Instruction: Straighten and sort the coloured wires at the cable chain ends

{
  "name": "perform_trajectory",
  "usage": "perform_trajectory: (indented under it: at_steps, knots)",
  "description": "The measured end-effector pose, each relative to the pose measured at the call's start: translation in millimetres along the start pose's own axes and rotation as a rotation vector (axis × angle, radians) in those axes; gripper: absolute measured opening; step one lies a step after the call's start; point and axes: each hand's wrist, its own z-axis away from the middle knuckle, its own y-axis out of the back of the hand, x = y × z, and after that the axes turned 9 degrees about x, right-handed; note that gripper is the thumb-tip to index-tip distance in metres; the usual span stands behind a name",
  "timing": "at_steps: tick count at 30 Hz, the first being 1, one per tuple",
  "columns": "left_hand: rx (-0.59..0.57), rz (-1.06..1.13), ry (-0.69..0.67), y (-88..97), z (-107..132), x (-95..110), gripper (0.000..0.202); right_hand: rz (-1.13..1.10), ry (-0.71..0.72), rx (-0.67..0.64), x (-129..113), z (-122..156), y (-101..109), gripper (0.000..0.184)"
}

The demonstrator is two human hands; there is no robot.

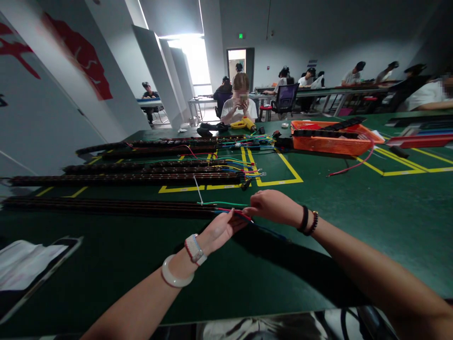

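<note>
Near the middle of the table, my left hand [218, 231] has its thumb over red and blue wires [238, 213], with the fingers beneath them. Close against it on the right, my right hand [272, 206] is closed in a pinch at the wires' ends; the fingertips are partly hidden. These wires come out of a long black strip [116, 208] that lies flat and runs off to the left. A green wire [224, 203] passes just behind my left hand. A white cable tie [198, 189] sticks up from the strip's end. One dark blue wire [272, 231] trails below my right hand.
Further back lie several more black strips [141, 179] with coloured wire ends. An orange basket [329, 147] holds black segmented pieces. Beside it are a yellow heat gun [244, 124] and a loose red wire [350, 168]. Papers [28, 264] lie front left. A person [240, 104] sits opposite.
</note>
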Motion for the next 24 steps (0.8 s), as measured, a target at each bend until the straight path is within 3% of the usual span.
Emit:
perform_trajectory:
  at_steps: [4, 8, 14, 19, 24]
  knots:
    - [-0.012, -0.014, 0.002, 3.7, -2, -1, 0.022, 0.112, 0.013, -0.123, -22, 8, -11, 0.041]
    - [-0.041, 0.025, -0.005, 3.5, -2, -1, 0.021, 0.12, -0.063, -0.148, -22, 5, -21, 0.038]
    - [-0.031, -0.059, 0.011, -0.1, 2, 3, 0.023, 0.113, -0.216, -0.121, -7, -3, -26, 0.038]
    - [0.017, -0.061, 0.03, -1.5, 5, 5, 0.023, 0.168, -0.215, -0.063, -5, -6, -38, 0.041]
    - [-0.006, -0.035, 0.018, -1.5, 4, 3, 0.025, 0.207, -0.197, -0.005, -4, -9, -42, 0.043]
